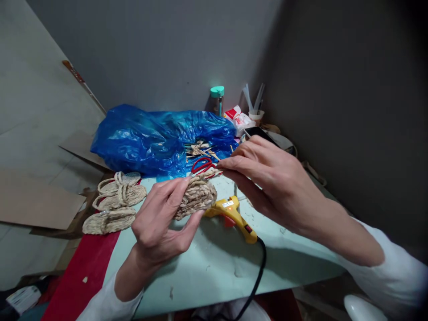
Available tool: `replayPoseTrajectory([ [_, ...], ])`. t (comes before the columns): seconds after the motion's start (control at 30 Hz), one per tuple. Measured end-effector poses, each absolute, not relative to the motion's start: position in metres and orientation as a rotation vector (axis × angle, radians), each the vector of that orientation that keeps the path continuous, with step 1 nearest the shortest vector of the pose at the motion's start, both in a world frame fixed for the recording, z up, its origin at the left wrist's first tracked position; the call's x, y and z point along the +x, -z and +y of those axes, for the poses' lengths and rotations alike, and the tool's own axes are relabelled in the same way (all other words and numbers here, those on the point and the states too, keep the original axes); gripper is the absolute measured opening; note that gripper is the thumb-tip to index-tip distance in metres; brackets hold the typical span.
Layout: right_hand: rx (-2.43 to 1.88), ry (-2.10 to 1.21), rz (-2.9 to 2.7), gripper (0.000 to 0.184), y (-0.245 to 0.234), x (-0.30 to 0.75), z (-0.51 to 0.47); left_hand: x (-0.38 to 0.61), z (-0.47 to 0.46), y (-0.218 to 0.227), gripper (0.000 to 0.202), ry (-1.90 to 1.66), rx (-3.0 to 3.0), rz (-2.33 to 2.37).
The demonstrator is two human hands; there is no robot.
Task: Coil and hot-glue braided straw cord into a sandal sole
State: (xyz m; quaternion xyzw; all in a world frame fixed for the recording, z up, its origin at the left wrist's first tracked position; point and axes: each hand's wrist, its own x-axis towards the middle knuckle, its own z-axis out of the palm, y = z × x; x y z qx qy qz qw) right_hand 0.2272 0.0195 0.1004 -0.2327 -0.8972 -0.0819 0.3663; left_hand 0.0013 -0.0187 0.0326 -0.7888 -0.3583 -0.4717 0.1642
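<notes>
My left hand [163,214] grips a small woven straw slipper [195,198], thumb below and fingers above, tilted over the table. Close to its upper edge, my right hand [264,174] is closed in a pinch. A pale straw strand [214,172] runs from the slipper to these fingertips; its exact end is hidden. Just right of the slipper, a yellow glue gun [236,211] with a small lit orange light rests on the table, its black cord [262,263] trailing to the front edge. Red-handled scissors [202,166] lie behind the slipper.
Several straw slippers [122,196] lie on the left of the pale green table [180,276]. A blue plastic bag [150,138] with straw scraps [200,149] fills the back. Behind my right hand are a bottle [217,100], a cup of sticks [256,115] and a phone [261,133].
</notes>
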Motion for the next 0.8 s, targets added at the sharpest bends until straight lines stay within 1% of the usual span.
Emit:
replayPoseTrajectory([
  [0.13, -0.552, 0.265, -2.277, 0.015, -0.096, 0.231, 0.018, 0.002, -0.019, -0.031, 0.055, 1.370, -2.256, -1.044],
  [0.33, -0.518, 0.382, -2.206, 0.012, -0.077, 0.232, 0.013, 0.006, -0.022, -0.031, 0.048, 1.372, -2.222, -1.167],
  [0.43, -0.504, 0.387, -2.179, 0.009, -0.071, 0.231, 0.011, 0.007, -0.024, -0.032, 0.048, 1.354, -2.242, -1.208],
  [0.8, -0.556, 0.326, -2.162, 0.009, -0.058, 0.227, 0.004, 0.007, -0.023, -0.030, 0.051, 1.358, -2.290, -1.284],
])
